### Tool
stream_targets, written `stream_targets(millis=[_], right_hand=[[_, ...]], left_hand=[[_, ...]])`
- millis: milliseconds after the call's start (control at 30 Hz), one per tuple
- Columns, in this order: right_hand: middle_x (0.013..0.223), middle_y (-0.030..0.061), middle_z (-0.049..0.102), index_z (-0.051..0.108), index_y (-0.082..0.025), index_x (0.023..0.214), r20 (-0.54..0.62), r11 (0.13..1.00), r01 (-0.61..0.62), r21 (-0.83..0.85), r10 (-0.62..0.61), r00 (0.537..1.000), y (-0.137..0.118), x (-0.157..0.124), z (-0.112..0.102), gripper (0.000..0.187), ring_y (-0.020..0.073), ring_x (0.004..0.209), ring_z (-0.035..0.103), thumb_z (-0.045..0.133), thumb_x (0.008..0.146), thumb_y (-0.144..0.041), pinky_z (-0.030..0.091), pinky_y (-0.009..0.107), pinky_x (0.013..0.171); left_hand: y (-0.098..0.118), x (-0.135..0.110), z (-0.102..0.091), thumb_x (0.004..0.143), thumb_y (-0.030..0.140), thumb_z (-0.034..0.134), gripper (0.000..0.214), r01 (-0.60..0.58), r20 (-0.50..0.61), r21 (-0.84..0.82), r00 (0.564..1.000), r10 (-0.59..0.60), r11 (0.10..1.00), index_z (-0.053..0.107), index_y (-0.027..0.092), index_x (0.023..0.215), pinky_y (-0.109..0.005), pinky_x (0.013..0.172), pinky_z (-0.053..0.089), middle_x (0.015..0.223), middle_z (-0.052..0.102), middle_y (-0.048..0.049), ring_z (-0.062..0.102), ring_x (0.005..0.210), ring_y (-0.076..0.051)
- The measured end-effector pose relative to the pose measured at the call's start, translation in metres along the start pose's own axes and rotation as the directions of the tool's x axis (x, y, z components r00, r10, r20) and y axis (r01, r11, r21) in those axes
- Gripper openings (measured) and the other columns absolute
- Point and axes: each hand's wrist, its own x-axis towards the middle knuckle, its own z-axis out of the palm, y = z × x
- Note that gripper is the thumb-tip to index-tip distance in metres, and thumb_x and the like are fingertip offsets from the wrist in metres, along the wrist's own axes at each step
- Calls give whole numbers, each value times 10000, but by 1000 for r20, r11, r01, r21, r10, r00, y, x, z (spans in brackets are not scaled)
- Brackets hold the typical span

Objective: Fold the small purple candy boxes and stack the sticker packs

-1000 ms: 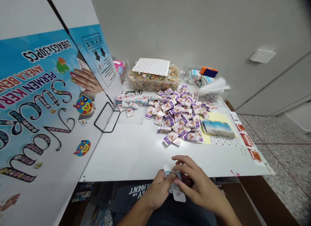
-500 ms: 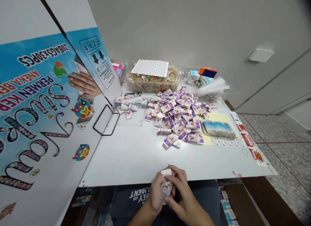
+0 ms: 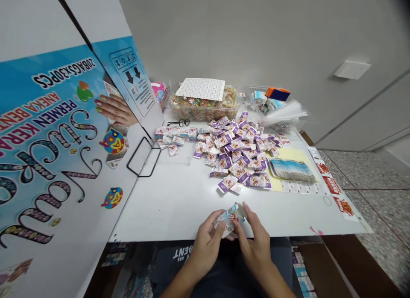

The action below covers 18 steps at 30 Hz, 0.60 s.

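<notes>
My left hand (image 3: 206,242) and my right hand (image 3: 254,242) meet over the near edge of the white table (image 3: 179,199). Both pinch one small white and purple packet (image 3: 229,216) held between their fingertips. A heap of similar purple and white packets (image 3: 237,150) lies on the table beyond my hands. A row of pale blue packets (image 3: 174,133) runs to the heap's left. A fanned stack of blue-edged cards (image 3: 291,169) rests on a yellow sheet (image 3: 290,154) at the right.
A large printed cardboard carton (image 3: 57,161) leans along the left. At the back stand a clear tub of coloured sweets (image 3: 205,103) under a printed sheet, black glasses (image 3: 178,123), and a clear bag of boxes (image 3: 275,105). Speckled floor (image 3: 374,178) lies right of the table.
My hands rose from below the table edge to above it. The packet between them has turned and opened out, now held up at the fingertips.
</notes>
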Motion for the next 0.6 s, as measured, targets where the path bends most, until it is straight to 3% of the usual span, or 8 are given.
stream_targets(millis=[67, 133, 233, 333, 433, 600], right_hand=[[1184, 125, 744, 591, -221, 1396, 48, 991, 137, 14, -137, 989, -2, 4, -1, 467, 247, 1025, 716, 575, 942, -112, 605, 398, 840], [1143, 114, 765, 683, -230, 1289, 53, 989, 137, 63, -141, 989, -6, 8, -2, 386, 250, 997, 723, 564, 944, -105, 604, 418, 842], [996, 90, 793, 770, -213, 1089, 77, 965, -159, 210, 145, 986, -14, 15, -2, 201, 233, 895, 740, 642, 933, -215, 614, 380, 811], [836, 72, 785, 769, -175, 960, 168, 761, -498, 415, 474, 864, -16, 19, 1, 222, 212, 732, 729, 734, 870, -374, 619, 318, 665], [794, 61, 786, 786, -173, 936, 197, 608, -579, 544, 578, 792, -12, 17, 6, 268, 205, 683, 713, 782, 817, -414, 608, 316, 641], [1009, 82, 808, 822, -213, 1007, 173, 558, -605, 568, 637, 751, -4, 11, 8, 286, 263, 939, 737, 790, 808, -417, 583, 422, 909]], left_hand=[[-2, 1, -3, 932, 504, 616, 430, -19, -40, 28, 999, 20, 999, 645, 149, 1173, -334, 716, 591, 927, 758, -81, 707, 673, -203], [-4, 1, -6, 938, 499, 606, 421, -31, -52, 38, 998, 33, 999, 658, 148, 1166, -334, 694, 593, 828, 757, -66, 707, 665, -216], [-4, -2, -7, 952, 478, 593, 391, -61, -52, 61, 997, 64, 996, 668, 165, 1172, -323, 709, 592, 832, 760, -62, 705, 701, -215], [-3, -4, -4, 962, 466, 582, 373, -91, -52, 90, 994, 96, 992, 680, 180, 1181, -305, 703, 590, 917, 760, -66, 694, 705, -194], [-4, -4, -2, 959, 470, 585, 408, -107, -59, 80, 992, 112, 991, 678, 187, 1238, -310, 705, 607, 1049, 754, -87, 707, 764, -205], [-6, -2, -5, 957, 478, 584, 457, -117, -66, 85, 990, 122, 990, 669, 191, 1303, -332, 754, 629, 1216, 726, -112, 716, 927, -249]])
